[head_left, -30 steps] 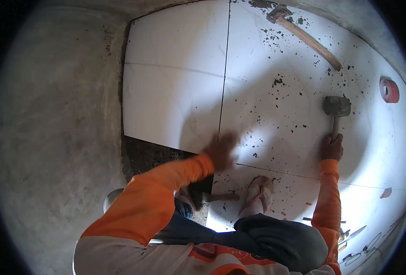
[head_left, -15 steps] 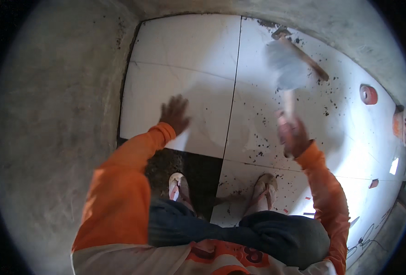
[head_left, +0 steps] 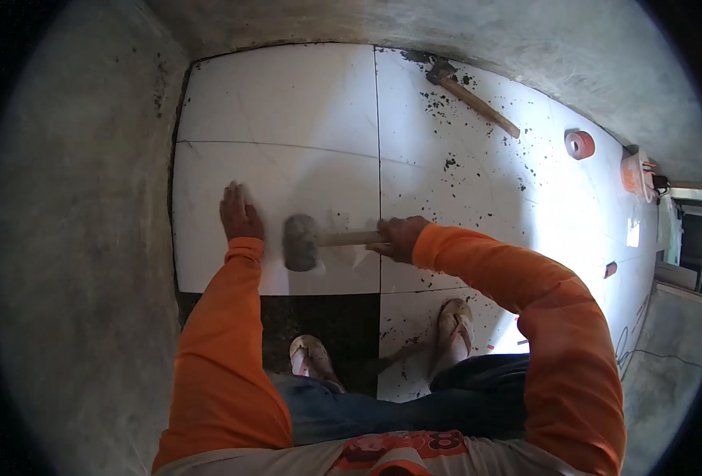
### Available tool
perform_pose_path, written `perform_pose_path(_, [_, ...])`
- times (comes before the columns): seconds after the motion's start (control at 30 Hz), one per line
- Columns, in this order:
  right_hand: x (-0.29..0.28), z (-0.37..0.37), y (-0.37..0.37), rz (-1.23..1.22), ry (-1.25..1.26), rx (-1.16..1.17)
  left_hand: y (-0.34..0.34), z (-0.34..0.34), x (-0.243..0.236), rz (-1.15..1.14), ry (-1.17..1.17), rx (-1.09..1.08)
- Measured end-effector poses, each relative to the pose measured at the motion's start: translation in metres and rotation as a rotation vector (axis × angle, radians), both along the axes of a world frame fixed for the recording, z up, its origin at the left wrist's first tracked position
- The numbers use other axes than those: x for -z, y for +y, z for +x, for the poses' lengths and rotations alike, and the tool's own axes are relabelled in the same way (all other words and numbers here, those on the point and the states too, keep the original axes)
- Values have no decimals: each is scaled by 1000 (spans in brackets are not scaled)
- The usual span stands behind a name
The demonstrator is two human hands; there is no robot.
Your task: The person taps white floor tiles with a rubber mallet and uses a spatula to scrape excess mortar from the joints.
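Observation:
My right hand (head_left: pixel 402 238) grips the wooden handle of a mallet with a dark grey head (head_left: pixel 300 243). The mallet lies crosswise, its head pointing left over a white floor tile (head_left: pixel 232 186); whether it touches the tile I cannot tell. My left hand (head_left: pixel 241 212) rests flat on the same tile, left of the mallet head, with its fingers stretched away from me and nothing in it. A dark unpaved strip (head_left: pixel 319 317) lies along the tile's near edge, and my left foot stands there. My right foot (head_left: pixel 454 325) is on the neighbouring tile.
A hammer with a wooden handle (head_left: pixel 482 109) lies at the far wall among dark crumbs. To its right are a red roll (head_left: pixel 579 144) and an orange-and-white container (head_left: pixel 638 176). Grey walls (head_left: pixel 89 222) bound the left and far sides. A thin cable (head_left: pixel 660 355) lies at right.
The mallet has swung from the far right down and leftward to the tile in front of me. My left hand has shifted left. The view has turned somewhat to the right.

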State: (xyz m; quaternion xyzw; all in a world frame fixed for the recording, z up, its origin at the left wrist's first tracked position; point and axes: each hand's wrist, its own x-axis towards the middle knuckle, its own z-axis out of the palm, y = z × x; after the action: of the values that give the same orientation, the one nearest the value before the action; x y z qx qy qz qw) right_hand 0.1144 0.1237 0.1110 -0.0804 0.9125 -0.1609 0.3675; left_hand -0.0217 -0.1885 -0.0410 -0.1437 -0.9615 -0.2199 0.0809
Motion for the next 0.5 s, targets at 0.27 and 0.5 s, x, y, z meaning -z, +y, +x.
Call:
perform_pose_path(0.27, [13,-11,-60,23,-3,453,21,14,-34,-518,-111,-167])
perform_pose_path(0.5, [17,-29,-90,-144,217,583,50,85,-36,-429,-141,-30])
